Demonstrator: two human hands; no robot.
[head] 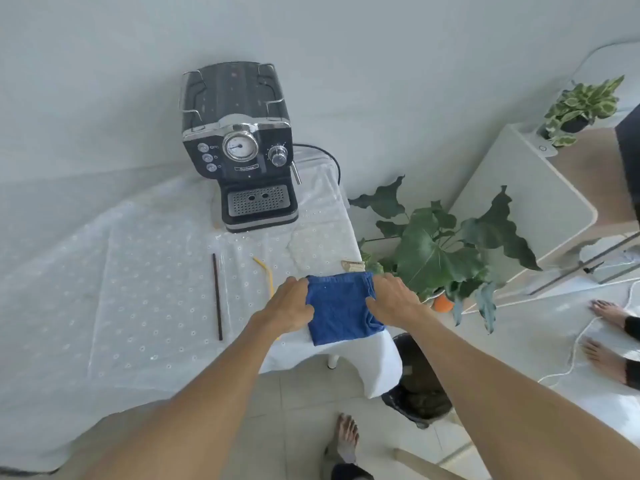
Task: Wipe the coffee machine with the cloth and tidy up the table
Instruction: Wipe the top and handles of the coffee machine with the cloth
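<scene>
The yellow strip (266, 271) on the table (145, 292) runs under the left hand (289, 306), so its near end is hidden, and the small tan object (352, 265) just beyond the cloth (337, 308) is too blurred to identify. The folded blue cloth lies at the table's near right corner, one corner hanging slightly past the edge. Both arms reach forward; the left hand lies flat, fingers together, on the cloth's left edge, and the right hand (394, 301) presses palm-down on its right edge, fingers curled over the fold. The coffee machine (239, 147) stands well apart at the far edge, a dark stick (217, 296) lying to the left.
</scene>
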